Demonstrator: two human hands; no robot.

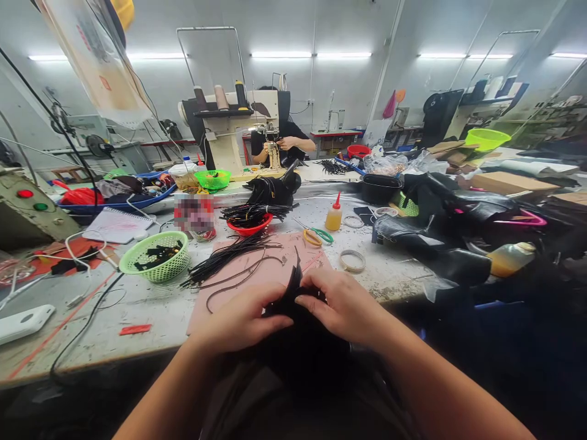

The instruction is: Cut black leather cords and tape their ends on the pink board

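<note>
A black piece of leather-like material (293, 287) is held between both hands above the front edge of the bench. My left hand (247, 315) pinches it from the left, thumb over its near side. My right hand (337, 299) grips it from the right, thumb and fingers pressed together on the upper edge. A narrow strip of it sticks up between the hands. Its lower part merges with dark material on the lap, so its full shape cannot be made out. Beyond the hands, thin black straps (229, 256) lie on a pink board (202, 308).
Scissors (316, 236), a glue bottle (334, 215) and a tape roll (353, 261) lie ahead. A green basket (156, 256) stands left, a red bowl (250, 227) behind the straps. Black leather pieces (440, 232) pile up right. A co-worker (287, 140) sits at a sewing machine (229, 134).
</note>
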